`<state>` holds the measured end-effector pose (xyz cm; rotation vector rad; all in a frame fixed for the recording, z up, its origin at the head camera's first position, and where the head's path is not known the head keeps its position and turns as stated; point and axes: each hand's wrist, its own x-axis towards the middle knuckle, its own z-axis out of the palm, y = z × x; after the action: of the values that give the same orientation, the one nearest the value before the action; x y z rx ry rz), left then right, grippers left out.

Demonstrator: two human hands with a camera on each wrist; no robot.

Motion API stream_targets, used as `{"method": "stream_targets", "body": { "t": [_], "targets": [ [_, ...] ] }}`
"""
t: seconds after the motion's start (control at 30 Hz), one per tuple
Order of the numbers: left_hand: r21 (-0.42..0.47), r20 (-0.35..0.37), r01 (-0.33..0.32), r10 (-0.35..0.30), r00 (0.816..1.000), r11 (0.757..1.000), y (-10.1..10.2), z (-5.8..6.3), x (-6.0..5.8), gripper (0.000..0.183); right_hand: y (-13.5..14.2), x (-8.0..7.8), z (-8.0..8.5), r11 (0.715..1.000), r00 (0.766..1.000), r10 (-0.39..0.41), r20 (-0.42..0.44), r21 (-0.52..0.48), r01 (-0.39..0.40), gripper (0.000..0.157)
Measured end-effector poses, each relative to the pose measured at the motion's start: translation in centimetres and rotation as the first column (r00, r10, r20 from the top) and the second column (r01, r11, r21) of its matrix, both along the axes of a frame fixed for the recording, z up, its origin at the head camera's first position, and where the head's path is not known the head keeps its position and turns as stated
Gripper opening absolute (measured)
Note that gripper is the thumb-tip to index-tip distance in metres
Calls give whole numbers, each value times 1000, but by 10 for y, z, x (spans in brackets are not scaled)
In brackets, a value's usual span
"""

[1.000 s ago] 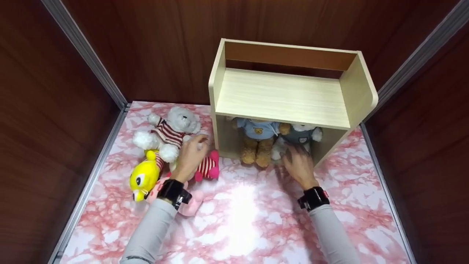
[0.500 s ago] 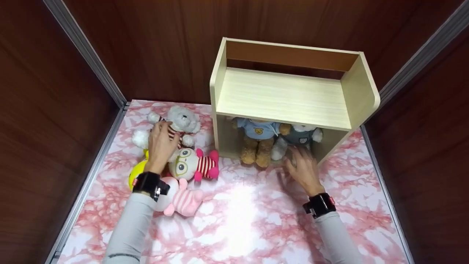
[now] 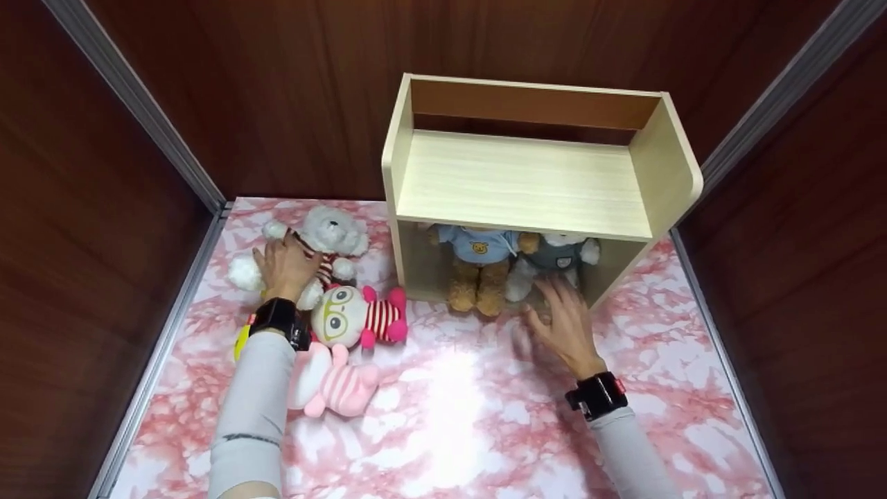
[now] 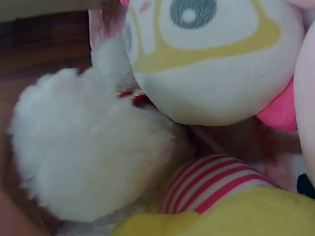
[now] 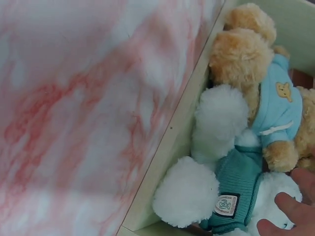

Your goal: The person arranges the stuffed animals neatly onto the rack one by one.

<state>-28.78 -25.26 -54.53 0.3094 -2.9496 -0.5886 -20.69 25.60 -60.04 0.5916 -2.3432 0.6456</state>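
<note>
The white bear (image 3: pixel 331 235) in a striped sweater (image 3: pixel 324 269) lies near the left side of the wooden shelf (image 3: pixel 523 180), its long axis slanting, head towards the shelf's back end and feet away from it. The left hand (image 3: pixel 290 267) rests on its body; whether the fingers curl round it cannot be told. In the shelf's lower compartment, side by side, are the vest bear (image 3: pixel 556 258) and, on its left, the brown bear (image 3: pixel 479 277). The right hand (image 3: pixel 565 326), fingers spread, is at the compartment's front, by the vest bear's feet. The vest carries a label (image 5: pixel 227 205), its lettering too small to read; the brown bear's blue hoodie has a bear-face badge (image 5: pixel 283 91). Off the shelf's near left corner lies the glasses doll (image 3: pixel 357 317); farther out are the pink striped toy (image 3: pixel 339 387) and, partly hidden, the yellow toy (image 4: pixel 236 214).
</note>
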Motion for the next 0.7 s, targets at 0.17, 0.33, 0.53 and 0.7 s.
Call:
{"method": "stream_targets", "body": {
  "t": [0.17,0.33,0.53,0.7],
  "targets": [
    [75,177,-82,68,982,994,-4,-9,-3,94,-1,4,-1,1000,999,25,-27,3,-25,53],
    [98,216,-106,83,973,989,-8,-15,0,103,-3,6,3,999,999,42,-1,-11,-42,52],
    [100,224,-134,109,968,986,-14,-14,4,59,-6,6,6,999,999,43,33,-34,-42,53],
    [124,224,-189,158,962,974,-21,-22,4,40,-6,5,5,998,999,43,33,-48,-42,52]
  ]
}}
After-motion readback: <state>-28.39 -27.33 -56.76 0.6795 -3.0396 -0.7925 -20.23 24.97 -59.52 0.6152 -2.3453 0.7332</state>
